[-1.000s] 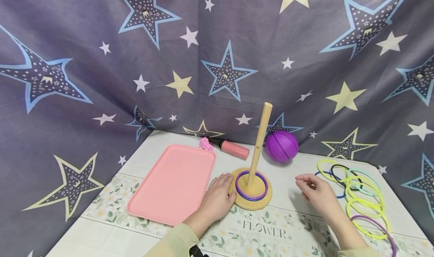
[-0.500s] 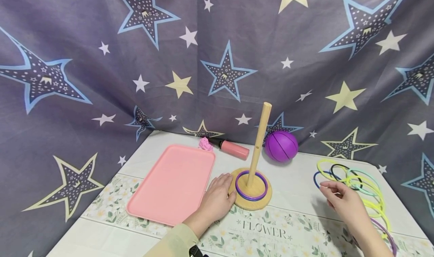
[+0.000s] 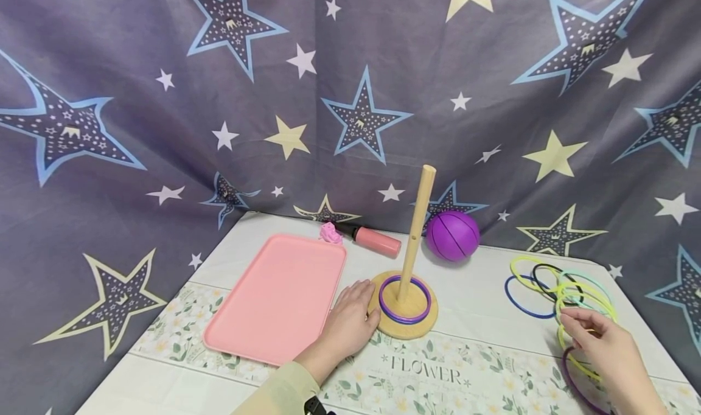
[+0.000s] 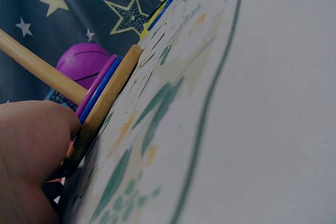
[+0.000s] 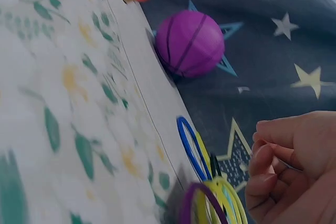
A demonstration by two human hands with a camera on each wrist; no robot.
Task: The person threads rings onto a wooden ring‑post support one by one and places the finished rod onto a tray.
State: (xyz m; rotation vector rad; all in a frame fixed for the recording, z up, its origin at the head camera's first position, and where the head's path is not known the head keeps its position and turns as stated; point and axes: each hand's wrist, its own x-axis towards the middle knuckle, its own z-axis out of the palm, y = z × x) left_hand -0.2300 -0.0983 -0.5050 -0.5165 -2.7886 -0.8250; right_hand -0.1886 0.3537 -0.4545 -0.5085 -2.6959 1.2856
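Observation:
My left hand lies at the left edge of a round wooden base, fingers fairly straight and touching it. From the base rises a wooden post, with a purple ring over a blue ring around its foot. Loosely bent and holding nothing, my right hand hovers over a pile of tossing rings at the right. Around it lie yellow rings, a purple ring, a blue ring, a black ring and a mint ring. The hand hides part of the pile.
A pink tray lies left of the base. Behind stand a purple ball, a pink hand pump and a crumpled pink item. A star-patterned curtain hangs along the table's back.
My right hand has moved to the right, from beside the base to over the ring pile, uncovering the blue ring. My left hand has stayed at the base.

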